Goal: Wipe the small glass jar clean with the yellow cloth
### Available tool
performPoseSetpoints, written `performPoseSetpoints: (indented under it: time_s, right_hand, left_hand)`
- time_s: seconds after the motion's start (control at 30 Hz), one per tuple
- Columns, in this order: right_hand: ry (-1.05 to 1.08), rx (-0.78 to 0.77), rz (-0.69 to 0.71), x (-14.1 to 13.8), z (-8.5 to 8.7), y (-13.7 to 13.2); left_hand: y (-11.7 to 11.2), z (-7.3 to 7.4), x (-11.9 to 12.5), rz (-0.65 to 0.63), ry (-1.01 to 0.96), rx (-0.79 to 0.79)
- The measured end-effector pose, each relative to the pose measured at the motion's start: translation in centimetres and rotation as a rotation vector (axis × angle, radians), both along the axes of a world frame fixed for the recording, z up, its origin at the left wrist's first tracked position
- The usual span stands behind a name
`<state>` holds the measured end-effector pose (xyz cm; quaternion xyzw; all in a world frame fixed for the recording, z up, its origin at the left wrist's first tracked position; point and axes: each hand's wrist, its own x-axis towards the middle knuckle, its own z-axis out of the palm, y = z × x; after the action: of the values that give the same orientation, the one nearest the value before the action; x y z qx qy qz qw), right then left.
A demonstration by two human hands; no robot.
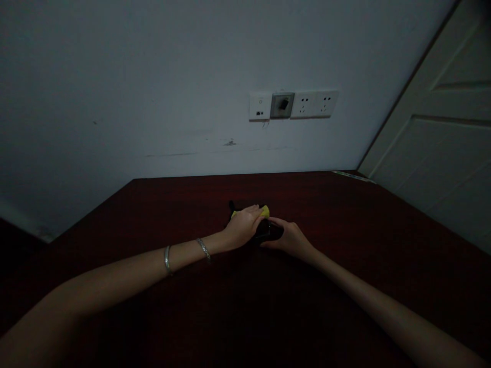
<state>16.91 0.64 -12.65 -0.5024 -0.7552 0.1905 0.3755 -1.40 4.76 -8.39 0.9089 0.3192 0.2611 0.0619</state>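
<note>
My left hand [243, 225] lies over a yellow cloth [265, 211], pressing it against the top of a small black object [264, 230]. Dark parts of that object stick out beyond the cloth at the left, one of them a short upright piece [231, 206]. With thumb and fingers curved around its right end, my right hand [289, 237] grips the same object. Its kind cannot be made out in the dim light, and my left hand hides much of it. Two silver bracelets are on my left wrist and forearm.
The dark red-brown tabletop [184, 204] stands against a pale wall [172, 76]. Switches and sockets [307, 105] are set in the wall, one with a black plug [284, 104]. A white panelled door [441, 128] is at the right. A thin patterned strip [353, 176] lies at the table's far right corner.
</note>
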Motion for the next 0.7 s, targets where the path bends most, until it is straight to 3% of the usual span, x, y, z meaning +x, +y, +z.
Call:
performPoseSetpoints:
  time_s: [0.43, 0.7]
  right_hand:
    - [0.004, -0.036, -0.014, -0.4, 0.3, -0.1]
    - [-0.005, -0.052, 0.004, -0.4, 0.4, 0.0]
  left_hand:
    - [-0.9, -0.7, 0.0, 0.048, 0.039, 0.084]
    - [-1.5, -1.0, 0.3, 0.059, 0.048, 0.216]
